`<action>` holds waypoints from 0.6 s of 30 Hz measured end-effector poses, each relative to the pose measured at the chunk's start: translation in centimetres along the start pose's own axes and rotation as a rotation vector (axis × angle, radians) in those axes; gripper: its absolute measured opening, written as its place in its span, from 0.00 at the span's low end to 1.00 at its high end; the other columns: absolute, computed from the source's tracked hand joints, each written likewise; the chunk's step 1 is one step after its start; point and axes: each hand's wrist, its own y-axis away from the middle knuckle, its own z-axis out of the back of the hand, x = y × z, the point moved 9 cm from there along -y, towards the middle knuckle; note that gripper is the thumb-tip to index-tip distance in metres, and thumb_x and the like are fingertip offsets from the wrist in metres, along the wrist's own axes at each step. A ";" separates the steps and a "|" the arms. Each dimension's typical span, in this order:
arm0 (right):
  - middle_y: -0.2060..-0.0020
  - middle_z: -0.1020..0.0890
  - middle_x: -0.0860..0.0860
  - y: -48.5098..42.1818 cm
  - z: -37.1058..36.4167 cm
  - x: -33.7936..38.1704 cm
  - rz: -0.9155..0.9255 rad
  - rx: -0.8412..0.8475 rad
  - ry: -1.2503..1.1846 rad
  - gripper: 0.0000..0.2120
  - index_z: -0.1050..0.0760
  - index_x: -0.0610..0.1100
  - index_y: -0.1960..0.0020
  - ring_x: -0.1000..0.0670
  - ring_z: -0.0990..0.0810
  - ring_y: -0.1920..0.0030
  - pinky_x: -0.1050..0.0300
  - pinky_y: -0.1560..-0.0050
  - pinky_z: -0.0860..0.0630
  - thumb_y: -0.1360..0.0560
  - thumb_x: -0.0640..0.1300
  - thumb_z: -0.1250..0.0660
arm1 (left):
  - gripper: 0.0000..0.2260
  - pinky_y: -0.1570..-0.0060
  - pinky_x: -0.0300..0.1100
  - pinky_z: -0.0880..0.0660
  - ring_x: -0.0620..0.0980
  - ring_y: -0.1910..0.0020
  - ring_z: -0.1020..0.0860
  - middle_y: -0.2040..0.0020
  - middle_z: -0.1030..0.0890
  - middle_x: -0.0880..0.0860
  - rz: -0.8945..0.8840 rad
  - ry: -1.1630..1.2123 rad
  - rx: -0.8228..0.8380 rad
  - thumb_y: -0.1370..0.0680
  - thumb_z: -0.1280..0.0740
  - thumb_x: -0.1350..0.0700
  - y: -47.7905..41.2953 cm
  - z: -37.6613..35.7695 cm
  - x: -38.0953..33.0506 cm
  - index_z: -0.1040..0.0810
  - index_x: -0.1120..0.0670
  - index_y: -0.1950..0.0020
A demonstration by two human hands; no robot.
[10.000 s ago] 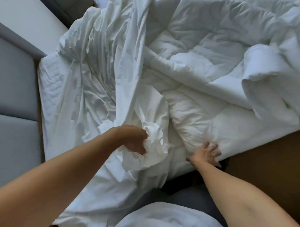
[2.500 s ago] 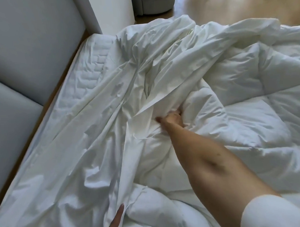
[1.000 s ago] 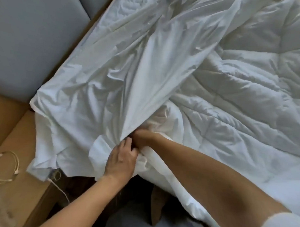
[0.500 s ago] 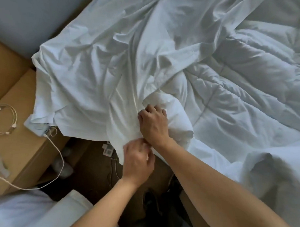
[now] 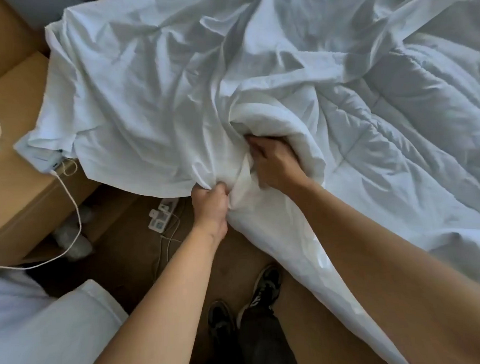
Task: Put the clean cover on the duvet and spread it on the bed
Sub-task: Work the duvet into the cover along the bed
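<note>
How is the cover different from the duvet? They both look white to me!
The cover is thin and flat with sharp creases; the duvet is thick and puffy with stitched squares. The cover lies on the left, the duvet on the right. The left hand grips the cover's edge; the right hand grips a bunched duvet corner. Both are white.

Left grip (image 5: 211,203): centre of frame, knuckles up, fingers clenched, pinching the cover (image 5: 148,89) edge.
Right grip (image 5: 273,164): just upper right of it, back of hand showing, fingers curled into a duvet (image 5: 394,127) fold.
Left arm (image 5: 166,288): bare, rising from lower left.
Right arm (image 5: 371,245): bare, crossing from lower right.
</note>
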 end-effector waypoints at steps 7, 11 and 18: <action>0.43 0.18 0.45 -1.6 -2.4 -0.3 -0.047 0.287 0.281 0.20 0.22 0.44 0.38 0.43 0.23 0.39 0.58 0.42 0.34 0.25 0.55 0.31 | 0.11 0.59 0.36 0.22 0.45 0.51 0.18 0.53 0.18 0.47 -0.120 -0.384 0.135 0.28 0.33 0.63 0.3 0.4 -3.7 0.21 0.48 0.50; 0.56 0.16 0.54 1.5 -0.3 -3.0 -0.164 0.047 -0.172 0.05 0.21 0.49 0.53 0.49 0.19 0.48 0.59 0.48 0.30 0.23 0.50 0.33 | 0.06 0.56 0.34 0.27 0.40 0.52 0.22 0.55 0.22 0.42 -0.354 -0.396 0.003 0.25 0.36 0.49 -1.2 0.2 -10.1 0.20 0.42 0.59; 0.59 0.16 0.63 6.3 3.4 -5.5 -0.217 -0.157 -0.642 0.07 0.19 0.56 0.57 0.62 0.18 0.56 0.72 0.58 0.26 0.21 0.48 0.32 | 0.20 0.40 0.52 0.21 0.54 0.42 0.16 0.41 0.15 0.54 0.376 -0.321 0.324 0.24 0.27 0.42 -4.6 -5.2 -4.4 0.18 0.52 0.36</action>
